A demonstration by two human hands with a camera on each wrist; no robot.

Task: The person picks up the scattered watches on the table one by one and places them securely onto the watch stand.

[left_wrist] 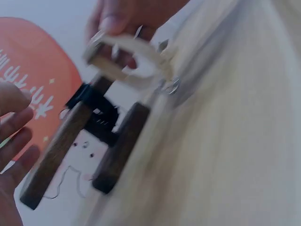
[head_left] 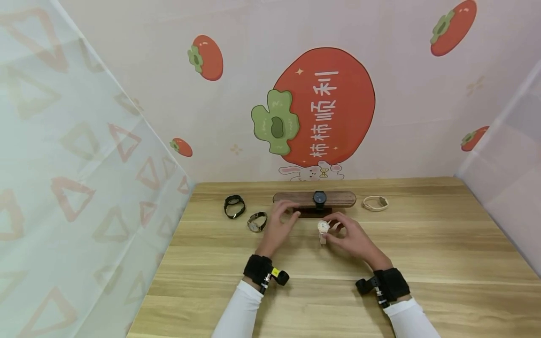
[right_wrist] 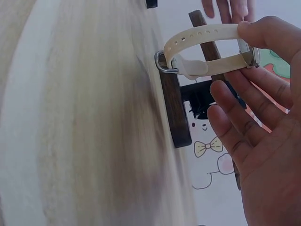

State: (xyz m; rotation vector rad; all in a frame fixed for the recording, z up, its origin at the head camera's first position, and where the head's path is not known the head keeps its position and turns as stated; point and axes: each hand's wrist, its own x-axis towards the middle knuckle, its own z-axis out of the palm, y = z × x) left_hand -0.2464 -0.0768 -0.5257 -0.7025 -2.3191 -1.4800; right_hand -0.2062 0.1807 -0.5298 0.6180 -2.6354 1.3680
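A wristwatch with a cream strap [head_left: 323,226] is pinched between the thumb and fingers of my right hand [head_left: 352,237], just in front of a dark wooden watch stand [head_left: 291,199]. Its strap [right_wrist: 202,34] is buckled into a loop, as the right wrist view shows. A black watch [head_left: 319,197] sits around the stand's bar, right of its middle. My left hand [head_left: 276,227] holds nothing; its fingers are spread, and the fingertips overlap the left part of the stand in the head view. From the left wrist, only part of my left hand [left_wrist: 16,141] shows.
Left of the stand lie a black watch [head_left: 234,206] and a dark-strapped watch with a pale dial [head_left: 257,222]. To the right is another cream-strapped watch [head_left: 375,203]. A patterned wall covering [head_left: 228,126] rises behind the wooden table [head_left: 422,244].
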